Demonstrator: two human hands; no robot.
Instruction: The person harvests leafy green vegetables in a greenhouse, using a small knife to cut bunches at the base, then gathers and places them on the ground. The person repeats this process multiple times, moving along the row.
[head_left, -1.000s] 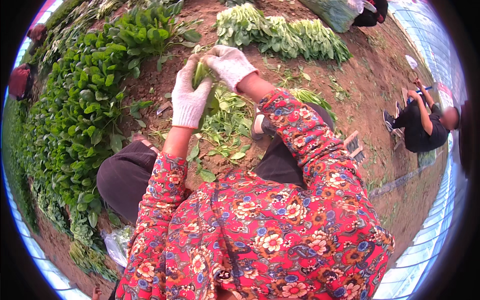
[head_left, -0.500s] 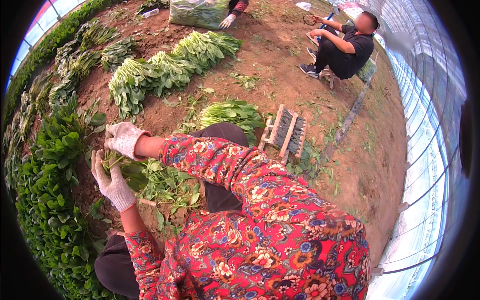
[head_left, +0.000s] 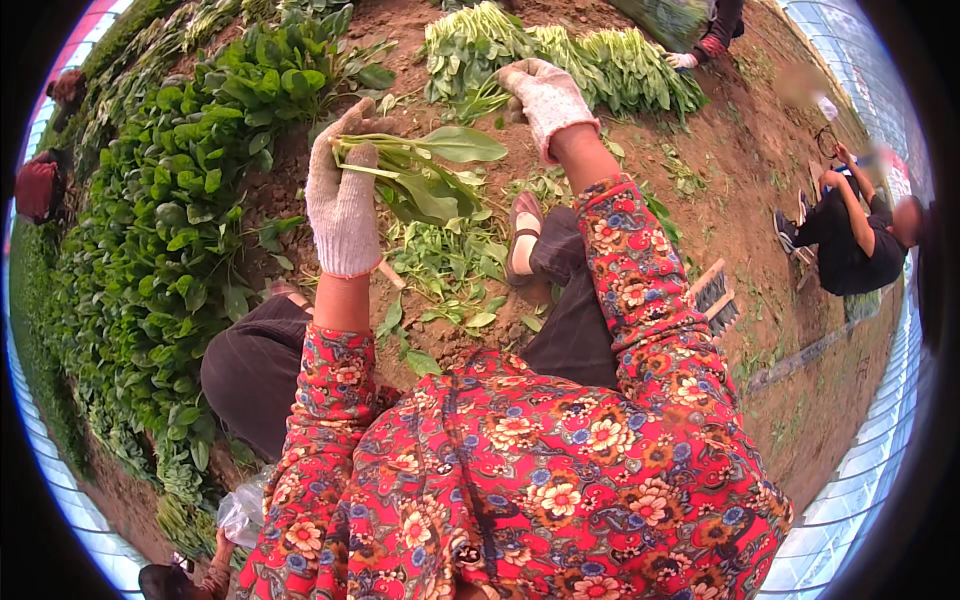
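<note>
My left hand point(head_left: 342, 200), in a pale knitted glove, is closed round the stems of a few leafy greens point(head_left: 440, 185). Their broad leaves point right, over trimmed leaves scattered on the soil. Farther off and to the right, my right hand point(head_left: 548, 95), gloved too, has its fingers curled in front of the laid-out bundles of greens point(head_left: 480, 45). Thin green stems point(head_left: 482, 103) show beside its fingertips; whether they are gripped I cannot tell. Loose leaves point(head_left: 455, 265) lie between my knees, near a short wooden stick point(head_left: 390, 273).
Dense growing greens point(head_left: 150, 230) border my left side. Right of my right sleeve, a small wooden stool point(head_left: 712, 295) is partly hidden. A seated person point(head_left: 860, 230) is at the right; another person's gloved hand point(head_left: 682, 61) is near a filled bag point(head_left: 665, 20). Clear plastic point(head_left: 240, 515) shows lower left.
My hands were close together at the left; the right hand has moved away toward the bundles. My left hand keeps its greens. The view has turned left.
</note>
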